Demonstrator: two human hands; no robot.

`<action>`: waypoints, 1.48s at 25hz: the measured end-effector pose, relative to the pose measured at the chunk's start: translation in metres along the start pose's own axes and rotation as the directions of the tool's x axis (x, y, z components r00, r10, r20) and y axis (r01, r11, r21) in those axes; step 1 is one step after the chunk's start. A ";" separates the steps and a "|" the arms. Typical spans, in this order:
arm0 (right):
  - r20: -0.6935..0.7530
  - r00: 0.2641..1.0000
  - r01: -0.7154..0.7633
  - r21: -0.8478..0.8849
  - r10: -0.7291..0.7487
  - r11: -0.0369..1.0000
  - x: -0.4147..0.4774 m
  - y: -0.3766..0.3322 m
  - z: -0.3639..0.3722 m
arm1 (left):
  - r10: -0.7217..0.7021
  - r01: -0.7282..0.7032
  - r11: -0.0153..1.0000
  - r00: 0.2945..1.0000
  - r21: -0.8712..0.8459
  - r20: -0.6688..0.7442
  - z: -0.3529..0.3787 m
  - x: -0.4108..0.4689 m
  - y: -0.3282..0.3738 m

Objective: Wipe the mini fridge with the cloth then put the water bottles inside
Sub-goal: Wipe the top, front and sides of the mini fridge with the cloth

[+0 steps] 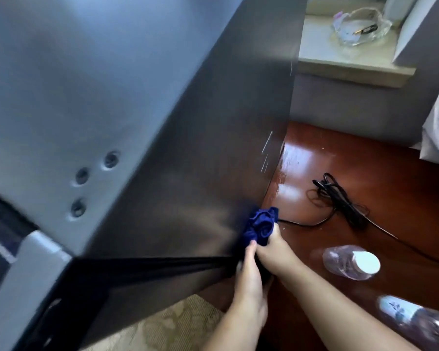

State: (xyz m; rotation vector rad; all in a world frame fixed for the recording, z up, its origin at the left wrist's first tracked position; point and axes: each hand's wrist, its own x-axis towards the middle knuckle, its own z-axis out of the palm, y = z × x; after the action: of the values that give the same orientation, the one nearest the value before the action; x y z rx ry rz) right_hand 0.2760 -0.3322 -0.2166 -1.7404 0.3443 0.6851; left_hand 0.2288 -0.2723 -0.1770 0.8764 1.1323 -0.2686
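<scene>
The right hand (274, 253) is bunching the blue cloth (261, 225) against the mini fridge (188, 148) at its low side corner, the left hand (249, 277) crowding alongside, grip unclear; wiping is seemingly going on, the water bottles (347, 262) lying on the floor (365, 158), waiting

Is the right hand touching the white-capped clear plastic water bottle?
Apart. The head view shows bare red-brown floor between the right hand and the white-capped clear plastic water bottle; that hand grips the crumpled dark blue cloth.
</scene>
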 end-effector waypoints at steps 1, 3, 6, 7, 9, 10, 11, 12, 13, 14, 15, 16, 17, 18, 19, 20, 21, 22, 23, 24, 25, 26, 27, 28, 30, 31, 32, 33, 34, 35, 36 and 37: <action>0.003 1.000 -0.014 -0.006 0.014 1.000 0.003 0.005 -0.001 | -0.011 0.011 1.000 1.000 -0.019 -0.003 -0.001 0.004 -0.002; -0.015 1.000 -0.001 -0.019 0.001 1.000 -0.002 0.001 -0.005 | -0.034 0.033 0.997 0.999 -0.065 -0.012 0.000 0.002 -0.002; -0.046 0.994 0.099 -0.084 -0.103 0.992 -0.037 -0.025 -0.015 | -0.060 0.062 0.985 0.998 -0.158 0.015 -0.001 -0.027 0.005; -0.039 0.990 0.135 -0.081 -0.139 0.988 -0.053 -0.037 -0.019 | -0.050 0.055 0.981 0.998 -0.184 0.032 -0.002 -0.040 0.009; -0.010 0.976 0.219 -0.027 -0.219 0.975 -0.080 -0.055 -0.025 | -0.002 0.018 0.974 0.997 -0.225 0.075 -0.010 -0.068 0.014; 0.006 0.962 0.274 0.020 -0.275 0.961 -0.096 -0.063 -0.027 | 0.038 -0.014 0.971 0.994 -0.238 0.098 -0.016 -0.083 0.018; 0.029 0.943 0.330 0.074 -0.332 0.941 -0.113 -0.072 -0.029 | 0.087 -0.051 0.965 0.987 -0.255 0.133 -0.021 -0.099 0.024; 0.050 0.914 0.392 0.141 -0.402 0.909 -0.128 -0.080 -0.031 | 0.140 -0.091 0.956 0.977 -0.280 0.160 -0.024 -0.114 0.031; 0.068 0.886 0.440 0.194 -0.460 0.877 -0.142 -0.088 -0.035 | 0.195 -0.128 0.942 0.961 -0.311 0.196 -0.027 -0.127 0.036; 0.082 0.858 0.477 0.239 -0.507 0.846 -0.152 -0.095 -0.039 | 0.240 -0.157 0.929 0.945 -0.334 0.223 -0.028 -0.139 0.041; 0.096 0.838 0.503 0.249 -0.537 0.828 -0.158 -0.099 -0.042 | 0.270 -0.173 0.921 0.930 -0.348 0.251 -0.028 -0.146 0.044; 0.103 0.824 0.525 0.234 -0.557 0.818 -0.159 -0.101 -0.044 | 0.288 -0.172 0.911 0.917 -0.374 0.278 -0.028 -0.149 0.044; 0.089 0.820 0.542 0.195 -0.565 0.817 -0.156 -0.102 -0.045 | 0.296 -0.165 0.898 0.913 -0.408 0.281 -0.026 -0.146 0.043; 0.053 0.819 0.559 0.152 -0.571 0.815 -0.151 -0.104 -0.043 | 0.280 -0.149 0.888 0.926 -0.435 0.255 -0.023 -0.142 0.044; 0.003 0.813 0.578 0.104 -0.582 0.809 -0.144 -0.106 -0.041 | 0.249 -0.114 0.878 0.939 -0.465 0.239 -0.018 -0.136 0.046; -0.053 0.802 0.598 0.055 -0.595 0.800 -0.135 -0.109 -0.040 | 0.204 -0.049 0.862 0.945 -0.504 0.256 -0.008 -0.128 0.049; -0.106 0.790 0.607 0.003 -0.604 0.794 -0.126 -0.113 -0.041 | 0.169 0.012 0.839 0.944 -0.544 0.282 0.003 -0.120 0.050; -0.158 0.773 0.617 -0.038 -0.615 0.786 -0.116 -0.117 -0.043 | 0.150 0.055 0.827 0.937 -0.559 0.314 0.014 -0.112 0.052; -0.198 0.759 0.620 -0.073 -0.620 0.782 -0.105 -0.123 -0.047 | 0.143 0.080 0.822 0.929 -0.563 0.341 0.024 -0.103 0.053; -0.226 0.758 0.607 -0.099 -0.612 0.788 -0.093 -0.128 -0.052 | 0.132 0.098 0.826 0.924 -0.555 0.359 0.038 -0.096 0.057; -0.246 0.772 0.580 -0.103 -0.585 0.808 -0.082 -0.133 -0.057 | 0.112 0.107 0.833 0.928 -0.542 0.354 0.051 -0.088 0.059; -0.267 0.793 0.545 -0.091 -0.548 0.833 -0.069 -0.137 -0.061 | 0.081 0.114 0.843 0.939 -0.526 0.334 0.063 -0.077 0.062; -0.285 0.815 0.507 -0.073 -0.505 0.859 -0.057 -0.142 -0.064 | 0.055 0.112 0.858 0.950 -0.502 0.306 0.074 -0.067 0.065; -0.297 0.833 0.471 -0.062 -0.466 0.880 -0.045 -0.146 -0.066 | 0.031 0.124 0.866 0.954 -0.484 0.299 0.085 -0.058 0.068; -0.314 0.851 0.418 -0.076 -0.420 0.905 -0.023 -0.151 -0.070 | -0.011 0.155 0.867 0.956 -0.473 0.293 0.101 -0.045 0.074; -0.332 0.850 0.406 -0.085 -0.410 0.910 -0.015 -0.154 -0.075 | -0.012 0.155 0.869 0.956 -0.469 0.293 0.108 -0.041 0.077; -0.358 0.833 0.418 -0.091 -0.421 0.904 -0.010 -0.159 -0.081 | -0.007 0.155 0.872 0.952 -0.464 0.305 0.113 -0.039 0.081; -0.391 0.798 0.459 -0.097 -0.458 0.883 -0.008 -0.167 -0.089 | 0.023 0.137 0.872 0.948 -0.470 0.319 0.120 -0.039 0.085; -0.421 0.749 0.522 -0.099 -0.511 0.847 -0.007 -0.179 -0.096 | 0.055 0.121 0.871 0.939 -0.477 0.339 0.128 -0.040 0.091; -0.443 0.696 0.591 -0.094 -0.565 0.801 -0.008 -0.194 -0.105 | 0.087 0.107 0.871 0.927 -0.480 0.364 0.137 -0.048 0.097; -0.459 0.651 0.645 -0.085 -0.605 0.759 -0.007 -0.212 -0.115 | 0.117 0.105 0.869 0.907 -0.484 0.405 0.148 -0.057 0.107; -0.471 0.622 0.677 -0.079 -0.626 0.732 -0.006 -0.227 -0.124 | 0.156 0.096 0.863 0.884 -0.496 0.441 0.160 -0.067 0.117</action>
State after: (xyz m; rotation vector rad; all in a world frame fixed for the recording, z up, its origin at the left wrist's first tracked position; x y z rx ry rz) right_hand 0.4319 -0.3869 -0.0169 -1.7446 0.0404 -0.3063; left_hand 0.3769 -0.3277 -0.0406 0.3234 0.6756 -0.1309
